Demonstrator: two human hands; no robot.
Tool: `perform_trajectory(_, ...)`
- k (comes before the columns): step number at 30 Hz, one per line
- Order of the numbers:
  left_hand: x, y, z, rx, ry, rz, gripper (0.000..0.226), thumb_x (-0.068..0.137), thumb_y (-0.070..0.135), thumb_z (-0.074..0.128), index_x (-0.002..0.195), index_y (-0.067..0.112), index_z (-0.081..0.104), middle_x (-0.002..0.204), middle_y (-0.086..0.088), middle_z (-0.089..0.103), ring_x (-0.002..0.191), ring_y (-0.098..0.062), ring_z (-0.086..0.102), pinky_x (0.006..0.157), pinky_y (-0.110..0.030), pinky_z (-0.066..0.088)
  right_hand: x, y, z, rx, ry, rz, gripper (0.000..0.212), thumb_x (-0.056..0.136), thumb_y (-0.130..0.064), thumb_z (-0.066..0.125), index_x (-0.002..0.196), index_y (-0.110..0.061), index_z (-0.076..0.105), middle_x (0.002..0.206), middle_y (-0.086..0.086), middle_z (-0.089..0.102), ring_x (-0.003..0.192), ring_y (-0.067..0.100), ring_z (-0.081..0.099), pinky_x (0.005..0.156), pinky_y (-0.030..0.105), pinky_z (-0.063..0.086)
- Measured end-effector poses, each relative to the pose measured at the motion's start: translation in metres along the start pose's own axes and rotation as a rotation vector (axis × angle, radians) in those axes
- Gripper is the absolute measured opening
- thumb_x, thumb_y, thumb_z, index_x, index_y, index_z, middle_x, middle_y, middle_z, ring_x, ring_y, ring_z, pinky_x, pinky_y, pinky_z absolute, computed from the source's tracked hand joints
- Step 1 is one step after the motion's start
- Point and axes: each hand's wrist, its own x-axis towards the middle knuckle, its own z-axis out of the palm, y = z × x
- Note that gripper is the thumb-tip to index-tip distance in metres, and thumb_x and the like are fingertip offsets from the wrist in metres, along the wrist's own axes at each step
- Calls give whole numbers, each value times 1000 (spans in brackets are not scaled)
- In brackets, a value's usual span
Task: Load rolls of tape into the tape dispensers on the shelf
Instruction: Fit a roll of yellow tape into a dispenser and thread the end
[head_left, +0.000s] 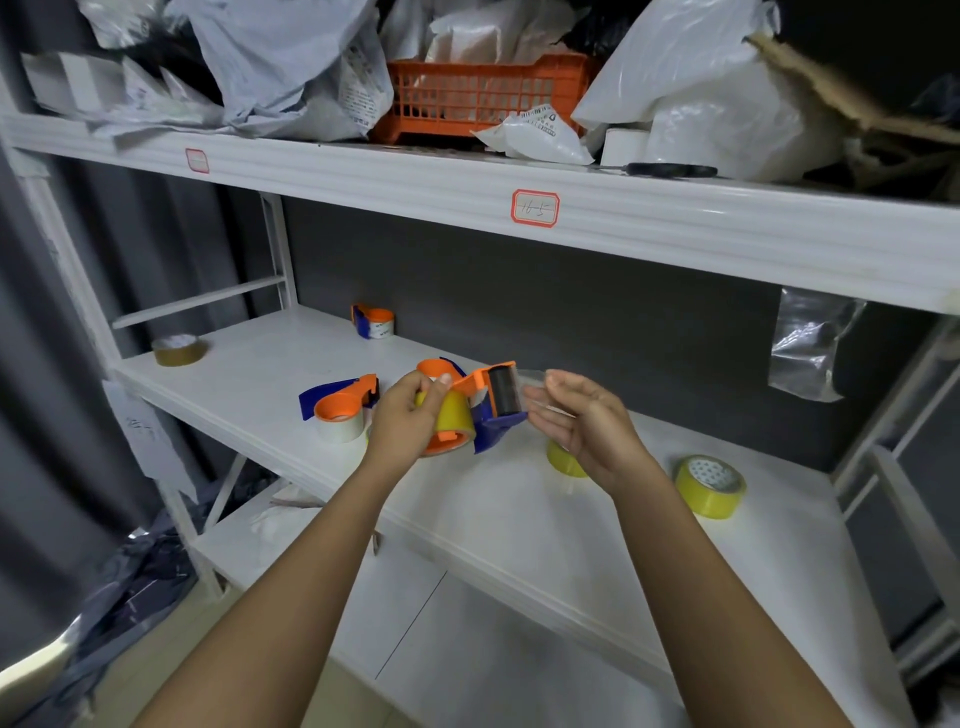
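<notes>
Threading step. The left hand (402, 415) grips the yellow tape roll (451, 418) seated in the orange-and-blue dispenser (491, 410), steadying both above the shelf (291, 364). The right hand (582, 423), fingers loosely curled, pinches the clear tape end (535, 376) drawn past the black roller (503, 391), probably to keep it taut. Spare rolls (710, 486) lie right of that hand.

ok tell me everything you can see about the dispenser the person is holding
The tape dispenser is blue and orange plastic with a black roller at its front. A yellow roll of tape sits on its orange hub. It is held tilted in the air above the white shelf. The left hand grips the roll end, while the right hand pinches a clear strip of tape pulled over the roller.
</notes>
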Motion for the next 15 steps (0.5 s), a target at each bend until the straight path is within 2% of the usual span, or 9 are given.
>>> perform_trajectory(6, 1, 3, -2, -47, 9, -30, 29, 94, 46, 45, 91, 18, 52, 96, 1, 55, 94, -15, 52, 74, -29, 39, 4, 3, 5, 55, 59, -4, 20, 88, -15, 63, 107, -13, 59, 104, 9, 71, 90, 25, 71, 75, 31, 56)
perform_trajectory(8, 1, 4, -3, -50, -2, -39, 29, 94, 46, 45, 91, 18, 52, 97, 1, 55, 94, -16, 51, 75, -29, 39, 5, 6, 5, 92, 61, 55, 20, 88, -21, 63, 107, -15, 61, 107, 7, 69, 92, 23, 68, 74, 30, 52)
perform_trajectory(11, 1, 1, -7, -146, 6, -71, 30, 94, 46, 44, 93, 17, 54, 97, 0, 55, 94, -18, 52, 77, -31, 40, 6, 11, 3, 251, 130, 197, 25, 90, -30, 56, 105, -11, 63, 106, 7, 68, 82, 18, 61, 67, 26, 48)
perform_trajectory(13, 1, -1, -10, -149, 21, -68, 30, 94, 45, 44, 95, 17, 55, 96, 0, 56, 92, -17, 52, 76, -31, 41, 7, 15, 0, 88, 252, 201, 19, 90, -26, 57, 99, -12, 65, 103, 7, 70, 80, 17, 63, 65, 25, 50)
perform_trajectory(15, 1, -3, -12, -121, 26, -43, 30, 94, 45, 45, 95, 17, 55, 97, 0, 57, 90, -16, 52, 75, -30, 42, 4, 18, 2, -139, 333, 113, 11, 90, -21, 59, 91, -14, 67, 96, 4, 70, 81, 16, 63, 65, 22, 52)
